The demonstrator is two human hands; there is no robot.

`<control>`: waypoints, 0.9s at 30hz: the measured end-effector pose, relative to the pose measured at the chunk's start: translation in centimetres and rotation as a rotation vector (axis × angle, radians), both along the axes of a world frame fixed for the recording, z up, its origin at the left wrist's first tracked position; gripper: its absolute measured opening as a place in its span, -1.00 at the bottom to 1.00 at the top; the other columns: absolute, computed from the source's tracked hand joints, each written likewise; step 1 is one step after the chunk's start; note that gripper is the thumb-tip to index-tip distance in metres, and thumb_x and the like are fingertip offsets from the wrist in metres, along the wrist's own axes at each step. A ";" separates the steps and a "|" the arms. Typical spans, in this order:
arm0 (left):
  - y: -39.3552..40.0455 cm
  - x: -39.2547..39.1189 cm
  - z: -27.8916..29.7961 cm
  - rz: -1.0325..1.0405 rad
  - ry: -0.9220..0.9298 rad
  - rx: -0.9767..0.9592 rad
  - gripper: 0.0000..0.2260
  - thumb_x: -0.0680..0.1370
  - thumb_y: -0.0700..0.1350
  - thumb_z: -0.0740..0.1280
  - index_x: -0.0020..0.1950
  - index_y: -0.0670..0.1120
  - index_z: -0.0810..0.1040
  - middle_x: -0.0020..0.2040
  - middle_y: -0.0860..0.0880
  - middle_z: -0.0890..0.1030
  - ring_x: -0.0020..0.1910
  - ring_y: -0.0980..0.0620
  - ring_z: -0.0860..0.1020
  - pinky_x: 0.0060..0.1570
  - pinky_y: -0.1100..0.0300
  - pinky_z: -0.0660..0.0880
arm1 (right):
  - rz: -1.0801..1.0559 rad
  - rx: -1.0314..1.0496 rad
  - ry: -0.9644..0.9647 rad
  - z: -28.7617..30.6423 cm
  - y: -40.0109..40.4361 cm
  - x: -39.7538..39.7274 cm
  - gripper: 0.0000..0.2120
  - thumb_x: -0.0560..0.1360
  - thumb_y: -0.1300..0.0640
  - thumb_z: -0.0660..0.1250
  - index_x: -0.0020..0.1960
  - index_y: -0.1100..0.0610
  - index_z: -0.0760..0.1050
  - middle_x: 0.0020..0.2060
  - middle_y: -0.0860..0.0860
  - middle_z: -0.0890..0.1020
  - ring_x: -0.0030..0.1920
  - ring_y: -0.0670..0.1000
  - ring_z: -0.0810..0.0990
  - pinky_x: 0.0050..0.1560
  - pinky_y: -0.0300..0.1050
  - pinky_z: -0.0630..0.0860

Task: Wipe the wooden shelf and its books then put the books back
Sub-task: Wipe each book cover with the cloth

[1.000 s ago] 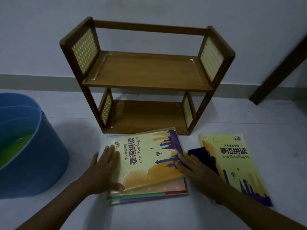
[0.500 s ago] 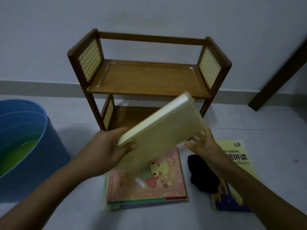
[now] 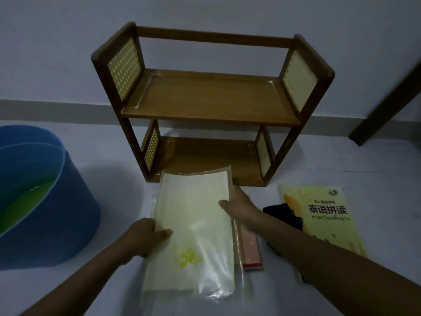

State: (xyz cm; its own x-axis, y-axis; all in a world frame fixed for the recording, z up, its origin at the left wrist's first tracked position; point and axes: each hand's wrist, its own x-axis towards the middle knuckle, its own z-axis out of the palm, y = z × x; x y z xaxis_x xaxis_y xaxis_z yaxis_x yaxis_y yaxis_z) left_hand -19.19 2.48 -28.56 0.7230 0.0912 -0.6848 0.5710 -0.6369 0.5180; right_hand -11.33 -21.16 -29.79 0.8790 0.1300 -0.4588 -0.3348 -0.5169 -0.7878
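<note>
A two-tier wooden shelf (image 3: 209,96) stands against the wall, both boards bare. In front of it I hold a pale yellow book (image 3: 193,231) in a clear plastic cover, back side up, over a stack of books (image 3: 250,249) on the floor. My left hand (image 3: 145,238) grips its left edge, thumb on top. My right hand (image 3: 239,208) grips its right edge. Another yellow book (image 3: 323,215) lies face up to the right. A dark cloth (image 3: 282,215) lies between that book and my right forearm.
A blue bucket (image 3: 57,213) with greenish liquid sits on the floor at the left. A dark wooden beam (image 3: 387,103) leans at the right by the wall. The floor is pale grey.
I lifted the top yellow book off the stack with both hands, turned it over, and now hold it back side up, low over the stack.
</note>
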 end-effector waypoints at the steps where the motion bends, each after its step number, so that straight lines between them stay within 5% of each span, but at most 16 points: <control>1: 0.0 0.1 -0.3 -0.026 0.012 0.036 -0.66 0.53 0.11 0.32 0.04 -0.17 0.49 -0.04 -0.12 0.58 -0.18 -0.01 0.63 -0.31 0.20 0.61 | 0.008 -0.043 -0.016 -0.2 0.4 0.3 -0.55 0.55 0.21 0.28 0.39 0.16 0.24 0.27 0.09 0.48 0.21 0.10 0.50 0.14 -0.06 0.50; 4: -0.1 0.1 -0.8 -0.152 0.057 0.153 -0.57 0.51 0.24 0.27 -0.08 -0.16 0.51 -0.21 -0.08 0.64 -0.38 0.06 0.63 -0.39 0.27 0.58 | 0.022 -0.109 -0.061 -0.3 0.7 0.2 -0.55 0.55 0.24 0.27 0.39 0.16 0.23 0.23 0.12 0.50 0.07 0.02 0.49 0.05 -0.11 0.50; 7: -0.1 -0.4 -1.3 -0.307 -0.040 0.427 -0.51 0.45 0.37 0.22 -0.15 -0.07 0.49 -0.30 0.05 0.60 -0.39 0.15 0.58 -0.38 0.26 0.53 | 0.072 -0.188 -0.184 -0.1 -1.7 -0.6 -0.54 0.56 0.21 0.25 0.42 0.16 0.24 0.27 0.06 0.48 0.17 0.03 0.49 0.15 -0.10 0.47; 10: 1.5 -0.7 -1.9 -0.384 -0.388 0.552 -0.36 0.39 0.41 0.25 0.27 -0.01 0.38 0.17 0.00 0.52 0.05 0.08 0.51 -0.03 0.20 0.53 | 0.073 -0.466 -0.485 -0.5 -7.4 -2.7 -0.50 0.55 0.17 0.27 0.46 0.15 0.26 0.29 -0.01 0.39 0.29 -0.01 0.37 0.24 -0.12 0.33; 12: 3.1 -0.5 -2.6 -0.517 -0.453 0.436 -0.09 0.36 0.43 0.27 0.55 0.02 0.04 0.56 -0.06 0.08 0.49 -0.07 0.17 0.42 0.00 0.25 | 0.153 -0.784 -0.520 -2.2 -11.7 -4.5 -0.40 0.53 0.01 0.30 0.50 0.11 0.21 0.47 0.19 0.24 0.44 0.22 0.24 0.39 0.13 0.26; 13: 3.6 -0.3 -2.9 -0.624 -0.437 0.409 -0.01 0.35 0.44 0.26 0.57 0.03 -0.14 0.57 -0.03 -0.17 0.55 -0.06 -0.09 0.50 -0.06 0.00 | 0.211 -0.859 -0.439 -3.3 -13.2 -5.4 -0.34 0.52 -0.06 0.30 0.52 0.09 0.16 0.51 0.24 0.15 0.46 0.30 0.18 0.41 0.20 0.22; 15: 4.2 0.0 -3.5 -0.752 -0.410 0.410 0.04 0.35 0.46 0.22 0.54 0.01 -0.31 0.50 0.00 -0.38 0.51 0.01 -0.32 0.46 -0.06 -0.25 | 0.293 -0.826 -0.354 -5.6 -14.9 -6.0 -0.34 0.49 0.00 0.35 0.50 0.16 0.21 0.47 0.33 0.19 0.40 0.40 0.27 0.36 0.27 0.29; 17: 4.3 0.2 -3.9 -0.762 -0.386 0.408 0.07 0.32 0.49 0.20 0.53 0.00 -0.33 0.49 0.01 -0.39 0.51 0.02 -0.33 0.45 -0.07 -0.28 | 0.231 -0.684 -0.362 -6.2 -14.8 -5.1 -0.42 0.44 0.21 0.35 0.42 0.29 0.32 0.35 0.38 0.36 0.28 0.41 0.41 0.29 0.25 0.38; 21: 4.3 0.3 -3.8 -0.752 -0.394 0.426 0.09 0.27 0.51 0.16 0.54 -0.01 -0.29 0.51 0.01 -0.37 0.50 0.03 -0.34 0.49 -0.11 -0.25 | -0.074 -0.371 -0.482 -2.0 -11.8 -3.2 -0.50 0.46 0.31 0.22 0.40 0.32 0.32 0.28 0.24 0.46 0.23 0.10 0.41 0.23 -0.05 0.34; 27: 4.0 0.7 -3.2 -0.764 -0.394 0.393 0.06 0.36 0.38 0.32 0.56 -0.07 -0.23 0.54 -0.01 -0.31 0.53 0.03 -0.26 0.47 -0.08 -0.27 | 0.449 -0.485 -0.675 -2.3 -1.4 -10.8 -0.46 0.34 0.14 0.26 0.34 0.09 0.42 0.34 0.17 0.47 0.23 0.22 0.49 0.22 0.15 0.49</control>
State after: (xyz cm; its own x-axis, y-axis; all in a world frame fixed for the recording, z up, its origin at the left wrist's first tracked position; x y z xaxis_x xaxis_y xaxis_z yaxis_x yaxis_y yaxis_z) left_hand -18.52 6.48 -31.73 0.8553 -0.3302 -0.3993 -0.2433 -0.9363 0.2532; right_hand -22.16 -22.57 -32.09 0.8929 0.4489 0.0356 0.4231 -0.8092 -0.4075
